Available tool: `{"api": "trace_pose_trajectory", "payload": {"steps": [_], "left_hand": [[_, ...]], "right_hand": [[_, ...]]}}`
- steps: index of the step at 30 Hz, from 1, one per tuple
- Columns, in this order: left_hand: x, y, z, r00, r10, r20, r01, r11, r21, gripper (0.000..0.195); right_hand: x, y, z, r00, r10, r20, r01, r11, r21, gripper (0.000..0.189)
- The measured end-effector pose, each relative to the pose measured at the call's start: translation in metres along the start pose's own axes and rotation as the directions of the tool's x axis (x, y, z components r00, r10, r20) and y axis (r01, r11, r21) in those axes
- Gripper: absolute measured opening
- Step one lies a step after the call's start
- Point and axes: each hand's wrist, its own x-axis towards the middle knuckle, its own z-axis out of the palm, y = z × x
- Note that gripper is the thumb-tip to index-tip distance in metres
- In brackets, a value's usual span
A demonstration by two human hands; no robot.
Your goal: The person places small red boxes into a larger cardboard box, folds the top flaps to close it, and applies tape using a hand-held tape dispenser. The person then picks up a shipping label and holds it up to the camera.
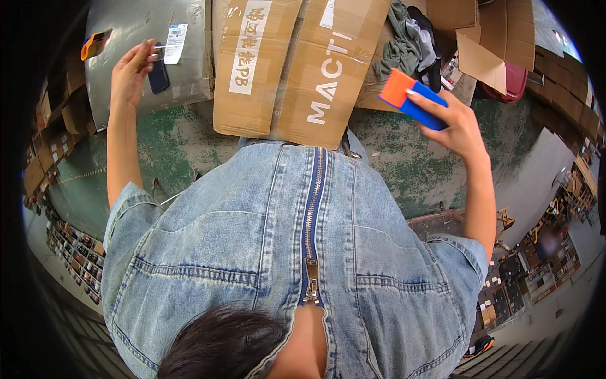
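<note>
A large cardboard box (258, 111) stands against my front, with clear tape along its middle seam and a white paper strip (247, 52) with handwriting on one flap. Right of the box, my right hand (457, 123) grips a blue-and-orange tape cutter (428, 106), its toothed orange end facing the box. On the other side, my left hand (131, 71) is raised over a grey metal tabletop (184, 90). Its thumb and fingers pinch a small clear strip (161, 47) with pale edges. Under that hand lie a dark phone (158, 79) and a white printed label (175, 45).
An orange-and-black tool (93, 45) lies at the tabletop's left. Beyond the box's right side are crumpled green cloth (395, 59), an open carton (483, 57) and a red plastic tub (513, 83). Stacked cartons (563, 94) stand farther right. The worn green floor (416, 161) shows below.
</note>
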Motion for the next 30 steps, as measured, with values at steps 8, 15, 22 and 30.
{"api": "trace_pose_trajectory", "payload": {"steps": [8,15,22,30], "left_hand": [[0.041,-0.072,0.049,0.985,0.031,-0.170,0.022,0.953,0.302,0.056],[0.086,-0.184,0.091,0.954,-0.290,0.074,0.297,0.947,-0.121,0.085],[0.042,-0.135,0.123,0.992,-0.111,0.060,0.109,0.993,0.039,0.056],[0.001,-0.091,0.158,0.886,-0.301,0.353,0.427,0.827,-0.365,0.075]], "right_hand": [[0.005,0.056,0.036,0.988,0.103,0.113,-0.096,0.993,-0.063,0.064],[0.045,0.089,0.090,0.986,-0.016,0.168,0.012,1.000,0.027,0.070],[0.042,0.107,0.109,0.996,-0.047,0.082,0.039,0.995,0.092,0.068],[0.043,0.123,0.148,0.976,-0.170,-0.136,0.201,0.943,0.267,0.065]]}}
